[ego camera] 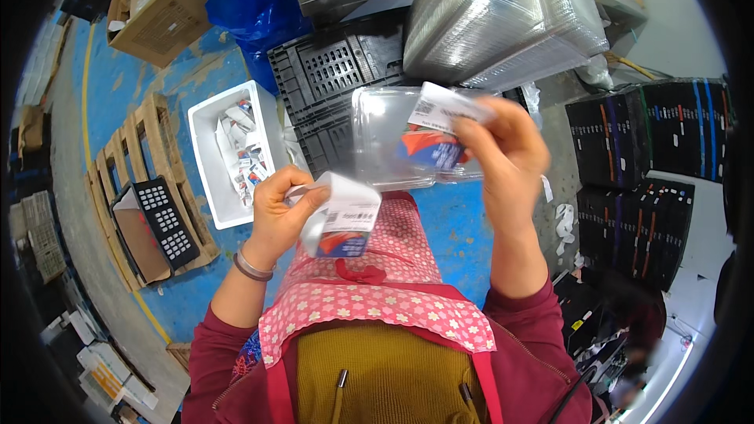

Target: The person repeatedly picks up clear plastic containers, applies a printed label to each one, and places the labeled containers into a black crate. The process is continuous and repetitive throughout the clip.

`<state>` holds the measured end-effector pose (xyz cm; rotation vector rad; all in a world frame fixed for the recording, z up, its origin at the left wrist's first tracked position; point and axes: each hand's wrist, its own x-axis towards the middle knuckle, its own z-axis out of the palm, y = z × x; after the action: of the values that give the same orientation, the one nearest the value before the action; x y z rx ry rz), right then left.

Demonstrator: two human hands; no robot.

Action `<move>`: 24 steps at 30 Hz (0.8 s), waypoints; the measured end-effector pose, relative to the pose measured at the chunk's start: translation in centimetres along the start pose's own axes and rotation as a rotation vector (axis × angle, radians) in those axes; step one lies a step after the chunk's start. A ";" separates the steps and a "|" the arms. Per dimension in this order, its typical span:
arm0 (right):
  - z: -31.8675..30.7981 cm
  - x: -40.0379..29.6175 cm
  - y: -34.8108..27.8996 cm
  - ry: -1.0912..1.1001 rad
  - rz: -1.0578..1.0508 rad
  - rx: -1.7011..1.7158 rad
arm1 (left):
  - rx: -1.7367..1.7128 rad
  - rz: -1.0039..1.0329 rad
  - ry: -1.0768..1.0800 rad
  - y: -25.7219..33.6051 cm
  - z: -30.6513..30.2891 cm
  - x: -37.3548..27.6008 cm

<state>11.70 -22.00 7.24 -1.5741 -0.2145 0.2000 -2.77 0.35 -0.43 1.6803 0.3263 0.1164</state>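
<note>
Pinched in my left hand [281, 209] is a curled strip of printed labels [349, 218], white with a blue and red picture end, hanging over my apron. My right hand [508, 150] grips one printed label [433, 126] of the same design between thumb and fingers; it is slightly blurred. That label is over a clear plastic tray [386, 141], which lies on black plastic crates [330, 70]. Left of these, a white foam box [221, 200] contains many loose, crumpled labels [250, 159].
Tall stacks of clear plastic trays [471, 23] stand at the back right. A blue plastic bag [253, 6] and a cardboard box [162, 17] are at the back left. A wooden pallet [194, 212] bears a black crate [168, 224]. Black crates [636, 224] line the right.
</note>
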 end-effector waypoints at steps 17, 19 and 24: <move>3.2 1.7 8.5 -0.172 0.214 -1.303 | 0.073 0.219 0.008 0.5 -0.7 -0.7; 1.3 1.2 7.6 -0.070 0.012 -1.406 | 0.027 0.231 -0.001 0.8 -0.7 -0.5; -4.9 1.1 10.1 0.166 0.081 -1.261 | 0.109 0.293 0.020 1.0 -0.7 0.4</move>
<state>14.13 -26.56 -2.74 -2.8402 -0.1419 -0.0375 -2.42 1.00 0.63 1.8285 0.1004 0.3388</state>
